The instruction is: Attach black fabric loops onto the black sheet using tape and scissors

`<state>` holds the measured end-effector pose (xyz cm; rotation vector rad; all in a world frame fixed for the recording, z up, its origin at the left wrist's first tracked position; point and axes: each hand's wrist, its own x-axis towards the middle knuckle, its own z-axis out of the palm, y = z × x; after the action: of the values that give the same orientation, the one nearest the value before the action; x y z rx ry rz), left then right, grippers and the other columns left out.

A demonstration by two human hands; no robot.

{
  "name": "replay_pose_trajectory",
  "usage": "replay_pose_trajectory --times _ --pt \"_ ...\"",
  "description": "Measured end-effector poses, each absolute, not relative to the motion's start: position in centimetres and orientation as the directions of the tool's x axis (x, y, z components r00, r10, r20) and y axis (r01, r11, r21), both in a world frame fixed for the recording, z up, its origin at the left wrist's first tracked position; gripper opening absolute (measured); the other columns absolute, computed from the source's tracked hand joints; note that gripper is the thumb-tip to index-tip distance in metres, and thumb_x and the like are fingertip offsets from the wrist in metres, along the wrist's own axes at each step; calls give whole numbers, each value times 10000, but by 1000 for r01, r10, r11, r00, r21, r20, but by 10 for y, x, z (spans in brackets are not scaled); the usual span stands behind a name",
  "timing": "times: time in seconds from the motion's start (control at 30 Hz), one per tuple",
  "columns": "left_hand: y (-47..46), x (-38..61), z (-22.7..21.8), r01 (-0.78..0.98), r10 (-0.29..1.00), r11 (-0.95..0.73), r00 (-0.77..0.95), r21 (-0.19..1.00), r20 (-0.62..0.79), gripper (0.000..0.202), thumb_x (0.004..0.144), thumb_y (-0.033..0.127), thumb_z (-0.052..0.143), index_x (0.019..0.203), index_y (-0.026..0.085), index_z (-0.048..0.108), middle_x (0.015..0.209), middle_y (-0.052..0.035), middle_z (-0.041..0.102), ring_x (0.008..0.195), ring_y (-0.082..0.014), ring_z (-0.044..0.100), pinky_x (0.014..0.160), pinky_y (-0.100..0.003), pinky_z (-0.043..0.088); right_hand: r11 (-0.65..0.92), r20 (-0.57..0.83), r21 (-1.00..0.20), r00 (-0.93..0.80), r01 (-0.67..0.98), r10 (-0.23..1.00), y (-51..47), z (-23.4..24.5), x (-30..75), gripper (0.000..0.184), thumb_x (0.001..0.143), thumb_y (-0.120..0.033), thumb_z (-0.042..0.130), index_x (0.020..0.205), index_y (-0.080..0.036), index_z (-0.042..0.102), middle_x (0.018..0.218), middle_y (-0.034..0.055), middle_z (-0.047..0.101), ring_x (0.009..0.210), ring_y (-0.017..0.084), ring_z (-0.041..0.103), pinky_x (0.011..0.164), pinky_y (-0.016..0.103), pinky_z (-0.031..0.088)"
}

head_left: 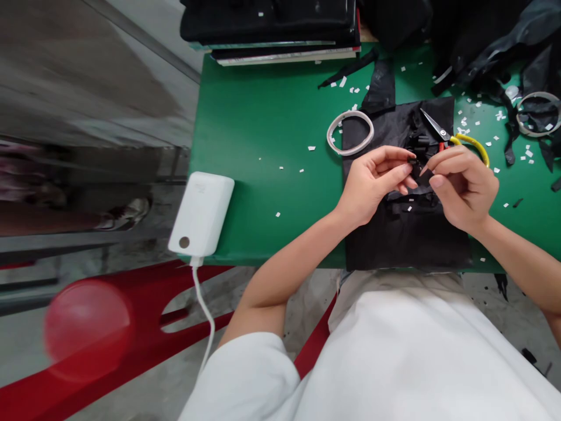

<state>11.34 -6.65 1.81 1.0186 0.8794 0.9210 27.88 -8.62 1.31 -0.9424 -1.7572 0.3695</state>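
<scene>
Both hands are raised over a sheet of black fabric at the table's front edge. My left hand pinches a small black piece between thumb and forefinger. My right hand is closed on a small black strip, its fingertips a short way from the left ones. Small black strips lie on the fabric just behind the fingers. Beside them, scissors with yellow and red handles rest behind my right hand, blades pointing back left. What the strips are exactly is too small to tell.
A white tape ring lies left of the scissors, another ring at far right. White paper bits dot the green table. A white power bank with a cable stands at the left edge. Folded black cloth is stacked behind.
</scene>
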Motion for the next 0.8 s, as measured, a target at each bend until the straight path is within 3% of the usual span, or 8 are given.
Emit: replay_pose_trajectory --times 0.13,0.33,0.6,0.8 --pt "-66 115 18 -273 918 305 340 912 -205 192 780 221 755 863 162 593 720 47 680 628 -68 694 531 -154 547 715 704 -661 -143 226 696 -83 12 278 77 914 -249 608 850 -236 567 763 -3 656 715 148 654 609 305 504" --pt "-66 116 22 -375 909 343 365 861 -203 336 659 307 852 787 161 578 586 86 653 561 -77 689 483 -150 514 775 752 -611 -187 162 632 -82 14 281 64 909 -223 595 855 -246 570 772 -3 647 671 145 597 582 313 462" --pt "-69 117 24 -379 889 391 392 839 -237 333 623 277 861 774 154 591 578 80 668 537 -59 670 478 -133 484 640 641 -695 -119 327 758 -86 13 277 132 916 -204 591 810 -237 520 639 -38 491 536 102 426 488 283 333" --pt "-70 118 21 -400 896 375 386 836 -217 390 599 352 891 777 153 606 600 72 687 554 -65 688 473 -123 487 579 599 -706 -93 409 796 -85 15 275 135 894 -188 620 792 -216 537 653 -41 524 513 72 420 472 250 351"
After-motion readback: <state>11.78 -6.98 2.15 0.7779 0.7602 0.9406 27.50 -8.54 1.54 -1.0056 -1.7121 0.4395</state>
